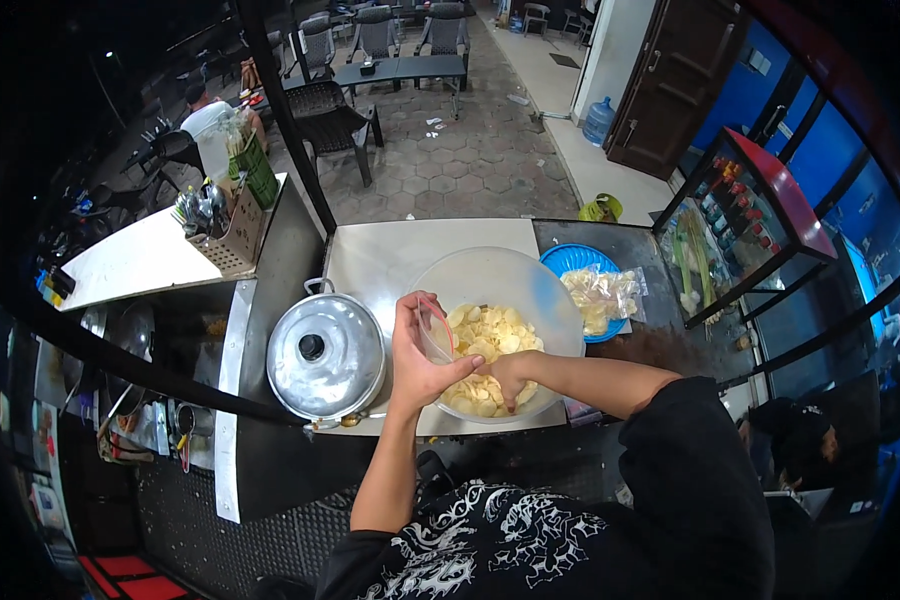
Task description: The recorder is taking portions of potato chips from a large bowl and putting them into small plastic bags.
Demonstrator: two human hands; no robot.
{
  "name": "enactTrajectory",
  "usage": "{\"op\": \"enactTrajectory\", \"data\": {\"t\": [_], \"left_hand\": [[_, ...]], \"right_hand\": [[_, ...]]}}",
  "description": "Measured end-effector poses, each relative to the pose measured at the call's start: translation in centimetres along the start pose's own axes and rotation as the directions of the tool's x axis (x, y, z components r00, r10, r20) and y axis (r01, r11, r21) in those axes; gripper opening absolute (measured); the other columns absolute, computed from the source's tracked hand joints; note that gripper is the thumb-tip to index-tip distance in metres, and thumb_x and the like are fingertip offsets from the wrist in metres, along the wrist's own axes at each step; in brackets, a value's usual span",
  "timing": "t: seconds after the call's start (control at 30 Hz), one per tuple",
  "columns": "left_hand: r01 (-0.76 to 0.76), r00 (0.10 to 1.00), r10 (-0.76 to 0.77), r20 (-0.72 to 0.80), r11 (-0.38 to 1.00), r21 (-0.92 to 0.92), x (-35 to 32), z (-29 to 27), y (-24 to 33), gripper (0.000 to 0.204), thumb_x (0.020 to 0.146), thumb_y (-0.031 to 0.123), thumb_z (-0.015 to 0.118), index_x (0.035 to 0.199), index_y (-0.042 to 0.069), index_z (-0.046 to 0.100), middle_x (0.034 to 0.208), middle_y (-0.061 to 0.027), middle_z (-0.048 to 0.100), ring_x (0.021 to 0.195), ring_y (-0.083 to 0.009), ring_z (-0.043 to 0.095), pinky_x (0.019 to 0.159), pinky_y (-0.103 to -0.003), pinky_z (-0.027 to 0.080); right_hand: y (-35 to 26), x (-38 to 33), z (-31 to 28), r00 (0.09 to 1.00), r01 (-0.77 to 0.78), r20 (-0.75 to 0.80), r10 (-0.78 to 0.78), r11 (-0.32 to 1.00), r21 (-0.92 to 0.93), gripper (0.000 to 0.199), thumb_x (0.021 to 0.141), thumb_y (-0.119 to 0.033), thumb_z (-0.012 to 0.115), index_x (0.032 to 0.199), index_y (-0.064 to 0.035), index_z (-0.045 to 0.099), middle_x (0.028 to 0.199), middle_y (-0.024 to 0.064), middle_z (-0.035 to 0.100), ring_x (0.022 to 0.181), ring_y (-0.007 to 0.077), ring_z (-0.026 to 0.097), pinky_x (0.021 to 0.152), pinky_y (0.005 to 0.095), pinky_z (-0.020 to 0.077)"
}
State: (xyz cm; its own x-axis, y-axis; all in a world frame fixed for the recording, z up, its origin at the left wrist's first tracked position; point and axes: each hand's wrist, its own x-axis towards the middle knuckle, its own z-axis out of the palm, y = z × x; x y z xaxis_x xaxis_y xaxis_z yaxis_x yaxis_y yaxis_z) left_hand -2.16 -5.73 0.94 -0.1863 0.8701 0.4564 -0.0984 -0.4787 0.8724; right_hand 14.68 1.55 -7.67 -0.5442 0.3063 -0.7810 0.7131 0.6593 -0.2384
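Left hand: my left hand is closed around the mouth of a small clear plastic bag, holding it up and open over the near rim of the bowl.
Right hand: my right hand is down in the chips at the near side of the bowl, fingers bunched; whether they have pinched any I cannot tell.
Chips: the pale yellow chips lie heaped in the big clear bowl on the counter, right in front of me.
Done so far: a blue plate just to the right of the bowl carries clear bags of chips that look already filled.
In hand: the bag I hold looks empty or nearly so, as far as I can see.
Left to do: the bowl is well stocked, so I judge most of the bagging lies ahead.
Nearby: a lidded metal pot sits just left of the bowl.
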Motion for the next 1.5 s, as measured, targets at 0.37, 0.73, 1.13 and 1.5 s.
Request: {"op": "enactTrajectory", "data": {"t": [0.37,0.73,1.13,1.5], "left_hand": [[0.097,0.983,-0.146,0.114,0.929,0.356,2.0,-0.4,-2.0,0.06,0.058,0.022,0.082,0.105,-0.001,0.053,0.096,-0.0077,0.057,0.092,-0.0182,0.052,0.086,-0.032,0.041],[0.12,0.932,-0.287,0.223,0.822,0.556,3.5,1.7,-4.4,0.075,0.053,0.032,0.085,0.109,-0.005,0.053,0.105,-0.0183,0.062,0.102,-0.029,0.059,0.092,-0.038,0.045],[0.124,0.968,-0.203,0.145,0.895,0.429,3.9,2.4,-3.1,0.063,0.056,0.023,0.08,0.105,-0.006,0.053,0.096,-0.019,0.063,0.093,-0.0282,0.062,0.087,-0.037,0.046],[0.158,0.954,-0.247,0.171,0.896,0.415,3.5,2.8,-2.2,0.066,0.055,0.022,0.079,0.107,-0.003,0.049,0.097,-0.0156,0.06,0.092,-0.0237,0.058,0.085,-0.034,0.045]], "right_hand": [[2.9,-2.4,-3.3,0.982,0.181,-0.163,-0.092,0.689,0.702,0.058,0.067,-0.002,0.069,0.123,-0.0056,0.052,0.112,0.0161,0.057,0.085,0.0241,0.064,0.054,0.0314,0.0581],[3.8,-13.0,-9.2,0.719,0.694,-0.694,0.028,-0.051,0.718,0.025,0.082,0.0,0.063,0.103,-0.0091,0.056,0.102,0.008,0.065,0.091,0.0157,0.065,0.068,0.0296,0.0586],[1.5,-13.3,-11.5,0.781,0.585,-0.619,-0.083,0.446,0.678,0.021,0.082,-0.008,0.065,0.102,-0.0032,0.064,0.094,0.0046,0.064,0.075,0.0102,0.063,0.06,0.024,0.054],[-0.8,-14.2,-12.9,0.709,0.598,-0.705,0.017,0.516,0.613,0.038,0.079,-0.003,0.062,0.116,-0.003,0.055,0.109,0.0137,0.062,0.077,0.0151,0.065,0.061,0.0257,0.0542]]}}
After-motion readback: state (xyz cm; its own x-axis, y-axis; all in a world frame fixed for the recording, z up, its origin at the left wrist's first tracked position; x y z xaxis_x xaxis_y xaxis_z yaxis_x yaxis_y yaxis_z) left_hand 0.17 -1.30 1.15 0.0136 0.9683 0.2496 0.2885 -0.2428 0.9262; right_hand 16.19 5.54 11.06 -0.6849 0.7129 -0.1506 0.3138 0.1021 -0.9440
